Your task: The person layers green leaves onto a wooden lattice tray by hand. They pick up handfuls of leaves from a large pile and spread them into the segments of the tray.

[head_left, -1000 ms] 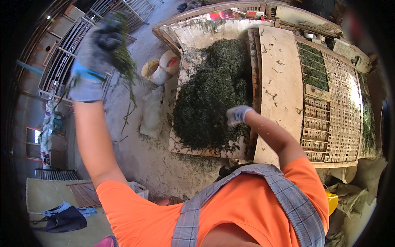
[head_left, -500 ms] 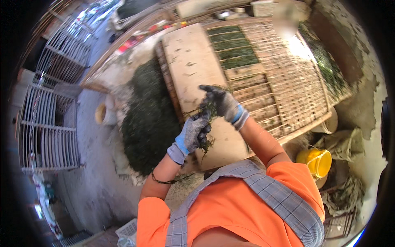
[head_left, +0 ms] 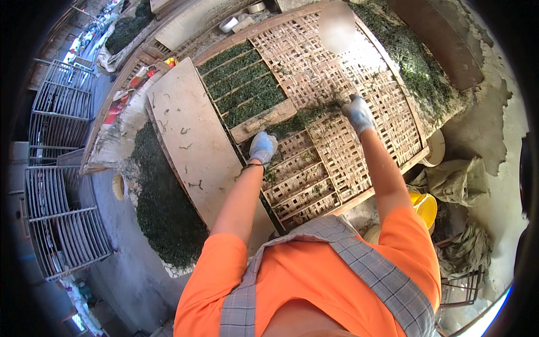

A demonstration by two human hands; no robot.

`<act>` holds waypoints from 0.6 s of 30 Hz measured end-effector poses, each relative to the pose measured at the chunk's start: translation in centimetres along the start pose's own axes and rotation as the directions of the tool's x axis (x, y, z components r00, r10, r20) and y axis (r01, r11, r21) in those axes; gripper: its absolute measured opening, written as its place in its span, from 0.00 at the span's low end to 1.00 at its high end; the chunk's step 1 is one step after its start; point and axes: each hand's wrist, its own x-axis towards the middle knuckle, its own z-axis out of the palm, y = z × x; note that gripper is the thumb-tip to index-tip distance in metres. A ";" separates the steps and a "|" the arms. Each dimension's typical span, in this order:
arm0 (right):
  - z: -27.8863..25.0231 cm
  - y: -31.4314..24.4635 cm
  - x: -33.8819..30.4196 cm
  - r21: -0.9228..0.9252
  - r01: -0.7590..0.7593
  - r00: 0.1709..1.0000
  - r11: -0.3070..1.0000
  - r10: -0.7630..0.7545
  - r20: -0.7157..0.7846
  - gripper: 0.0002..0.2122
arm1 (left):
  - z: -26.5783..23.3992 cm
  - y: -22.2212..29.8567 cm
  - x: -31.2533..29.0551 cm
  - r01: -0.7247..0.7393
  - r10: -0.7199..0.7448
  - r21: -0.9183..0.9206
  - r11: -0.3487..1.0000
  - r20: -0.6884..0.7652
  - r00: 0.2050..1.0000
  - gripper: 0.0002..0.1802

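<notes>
A loose bundle of dark green plant strands (head_left: 309, 116) is stretched between my two gloved hands, low over a woven bamboo rack (head_left: 401, 121). At its left end my left hand (head_left: 263, 147) is closed on the strands, beside a short wooden bar (head_left: 261, 122). My right hand (head_left: 358, 114) is closed round the other end, above the open weave. A wooden slatted frame (head_left: 297, 180) lies on the rack's left part. Its far section is filled with rows of green strands (head_left: 241, 81); the near slots show bare weave with a few green bits.
Left of the frame lies a pale board (head_left: 188, 129) with scattered green scraps. Beyond it is a dark green heap (head_left: 160, 202). Metal racks (head_left: 62, 123) stand at far left. A yellow bucket (head_left: 425, 209) and a crumpled sack (head_left: 460, 180) are at right.
My hands were close together over the pale board. They have moved rightward and spread apart, drawing the strands out over the rack. The view has shifted too.
</notes>
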 end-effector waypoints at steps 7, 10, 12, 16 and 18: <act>13.6 -6.3 -3.7 0.554 0.343 0.613 0.759 -0.627 0.480 0.16 | 4.0 -2.8 -1.4 -0.001 -0.151 -0.874 -0.485 0.082 0.985 0.12; 14.2 -9.0 -5.7 0.399 0.402 0.695 0.824 -0.559 0.453 0.11 | 9.3 -7.2 -8.8 -0.107 -0.197 -0.984 -0.141 -0.078 0.977 0.17; 13.6 -7.5 -5.1 0.302 0.374 0.751 0.877 -0.478 0.456 0.10 | 5.1 -9.8 -14.1 0.140 -0.126 -0.945 -0.295 0.184 0.975 0.17; 16.6 -6.5 -3.5 0.443 0.372 0.728 0.816 -0.553 0.406 0.10 | 16.4 -15.2 -21.3 -0.121 -0.530 -0.812 -0.571 0.252 0.810 0.15; 15.2 -7.0 -4.3 0.359 0.406 0.731 0.840 -0.535 0.423 0.11 | 21.1 -17.1 -24.6 -0.075 -0.526 -0.726 -0.683 0.419 0.740 0.16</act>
